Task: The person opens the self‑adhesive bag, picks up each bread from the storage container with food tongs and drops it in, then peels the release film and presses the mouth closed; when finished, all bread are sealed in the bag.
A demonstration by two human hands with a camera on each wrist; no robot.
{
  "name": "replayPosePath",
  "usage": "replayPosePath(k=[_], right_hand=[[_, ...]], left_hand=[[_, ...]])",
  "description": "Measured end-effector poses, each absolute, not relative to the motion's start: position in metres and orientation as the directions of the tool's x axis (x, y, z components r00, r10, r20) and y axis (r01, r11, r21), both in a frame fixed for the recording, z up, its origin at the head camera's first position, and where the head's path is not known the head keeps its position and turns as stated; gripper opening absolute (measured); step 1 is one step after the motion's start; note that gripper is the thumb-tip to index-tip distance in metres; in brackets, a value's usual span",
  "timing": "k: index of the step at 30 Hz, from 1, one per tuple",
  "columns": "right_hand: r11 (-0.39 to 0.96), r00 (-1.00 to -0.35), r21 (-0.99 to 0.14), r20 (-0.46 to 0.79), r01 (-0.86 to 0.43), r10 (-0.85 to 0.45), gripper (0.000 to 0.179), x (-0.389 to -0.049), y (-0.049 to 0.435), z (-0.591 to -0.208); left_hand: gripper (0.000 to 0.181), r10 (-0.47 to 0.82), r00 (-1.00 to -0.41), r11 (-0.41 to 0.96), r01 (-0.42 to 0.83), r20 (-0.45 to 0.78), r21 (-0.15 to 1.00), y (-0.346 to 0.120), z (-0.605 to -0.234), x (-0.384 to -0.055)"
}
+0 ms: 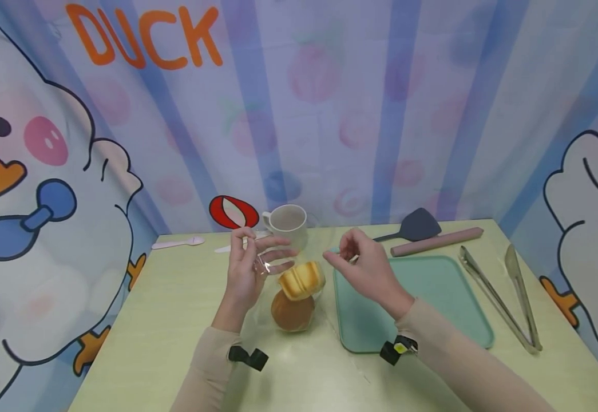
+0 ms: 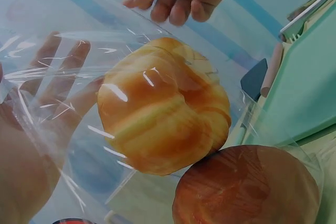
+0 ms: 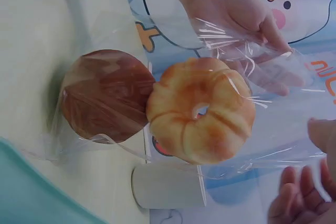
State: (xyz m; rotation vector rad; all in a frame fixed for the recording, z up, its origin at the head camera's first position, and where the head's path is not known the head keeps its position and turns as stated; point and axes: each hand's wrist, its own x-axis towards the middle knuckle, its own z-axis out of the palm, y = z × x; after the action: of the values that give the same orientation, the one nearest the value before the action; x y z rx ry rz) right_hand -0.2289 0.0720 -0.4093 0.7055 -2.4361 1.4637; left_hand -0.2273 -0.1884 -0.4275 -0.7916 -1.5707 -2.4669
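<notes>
A clear plastic bag (image 3: 113, 148) hangs between my hands above the table. Inside it, a golden ring-shaped bread (image 3: 184, 129) sits on top of a round brown bun (image 3: 107, 98). My left hand (image 1: 245, 272) pinches the bag's mouth between thumb and index finger, its other fingers spread behind the film. On the other side, thumb and curled fingers of my right hand (image 1: 363, 266) pinch the bag's opposite edge. Both breads, the ring-shaped bread (image 1: 304, 280) and the bun (image 1: 292, 312), hang below and between the hands. Whether the bag's bottom touches the table cannot be told.
A white mug (image 1: 288, 219) stands behind the hands. To the right lie a green tray (image 1: 417, 297), metal tongs (image 1: 499, 303), a dark spatula (image 1: 419, 225) and a pink rod (image 1: 435, 241). A pale pink spoon (image 1: 180, 242) lies back left, before a printed curtain (image 1: 319, 114).
</notes>
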Motion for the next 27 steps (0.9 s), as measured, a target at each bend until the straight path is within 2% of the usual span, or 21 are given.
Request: replayPosePath(k=[3,7,12,20,24,27], right_hand=[[0.416,-0.875,-0.771,0.396,-0.482,-0.279,0.018,-0.235,0.068,-0.41],[0.412,-0.86,-0.756,0.423,-0.509,-0.287,0.005,-0.241,0.064,-0.411],[0.347,-0.868,-0.797,0.429,-0.494,-0.251,0.004,-0.243,0.065,-0.41],[0.135,-0.871,-0.879,0.413,-0.458,-0.266,0.015,-0.246,0.068,-0.412],[0.113,-0.868,-0.875,0.437,-0.471,-0.234,0.013,-0.248,0.069,-0.412],[0.111,-0.871,-0.875,0.441,-0.471,-0.215,0.014,-0.248,0.069,-0.411]], left_hand=[[0.009,0.175,-0.862,-0.456,0.358,0.476,0.815,-0.189,-0.428,-0.227],[0.008,0.151,-0.864,-0.458,0.37,0.481,0.808,-0.19,-0.429,-0.227],[0.007,0.025,-0.87,-0.448,0.431,0.493,0.783,-0.195,-0.429,-0.228],[0.015,-0.162,-0.859,-0.23,0.512,0.486,0.828,-0.204,-0.432,-0.227],[0.019,-0.169,-0.866,-0.116,0.492,0.471,0.863,-0.209,-0.439,-0.229],[0.023,-0.124,-0.865,-0.09,0.498,0.486,0.863,-0.212,-0.444,-0.229]])
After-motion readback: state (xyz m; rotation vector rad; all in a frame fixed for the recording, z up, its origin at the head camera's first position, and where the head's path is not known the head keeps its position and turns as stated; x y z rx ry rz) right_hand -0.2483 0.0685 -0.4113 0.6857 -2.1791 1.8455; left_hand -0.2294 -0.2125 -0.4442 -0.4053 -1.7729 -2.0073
